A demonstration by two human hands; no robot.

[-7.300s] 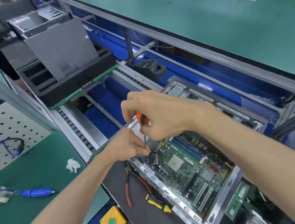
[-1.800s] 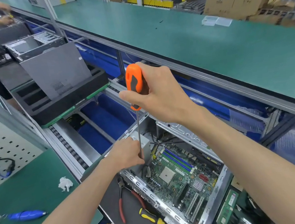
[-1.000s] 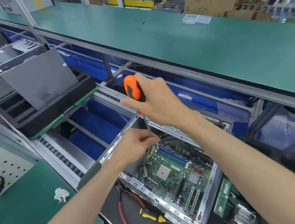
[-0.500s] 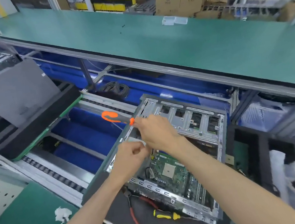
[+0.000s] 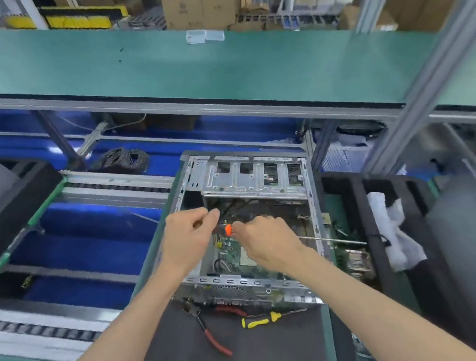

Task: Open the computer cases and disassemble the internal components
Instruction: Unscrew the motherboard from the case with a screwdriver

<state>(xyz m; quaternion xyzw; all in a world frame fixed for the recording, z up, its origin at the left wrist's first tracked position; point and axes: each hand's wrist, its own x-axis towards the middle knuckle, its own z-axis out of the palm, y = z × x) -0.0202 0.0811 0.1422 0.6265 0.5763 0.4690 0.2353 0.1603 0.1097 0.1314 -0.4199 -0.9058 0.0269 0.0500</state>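
Far left of the fingers there's a black foam tray [image 5: 9, 205] with a green edge sitting on the roller track, and between it and the case the conveyor opens onto a blue lower deck [image 5: 88, 237], so there's plenty of free room on that side. The left hand [image 5: 188, 240] hovers over the left wall of the open grey metal computer case [image 5: 248, 176], fingers curled in with thumb and fingertips pinched together; can't tell if anything tiny is between them. Just right of those fingers, nearly touching, the right hand [image 5: 263, 241] is wrapped around the orange-handled screwdriver [image 5: 227, 229], only the orange butt poking out toward the left hand, and the thin steel shaft runs out past the wrist to the right, crossing over the case's right edge. Under both hands is the green motherboard [image 5: 230, 253] down in the case floor, with the silver drive cage [image 5: 252, 175] just beyond the fingertips. Nearer the body from the fingers, past the case's perforated front rim, red-handled pliers [image 5: 212, 333] and a yellow-and-black screwdriver [image 5: 262, 319] lie on a dark grey mat [image 5: 252, 355], the yellow one just beside the rim. Right of the case, tight against its wall, is another black foam tray [image 5: 368, 224] with crumpled white wrapping [image 5: 392, 230] in it, so it's cramped there.
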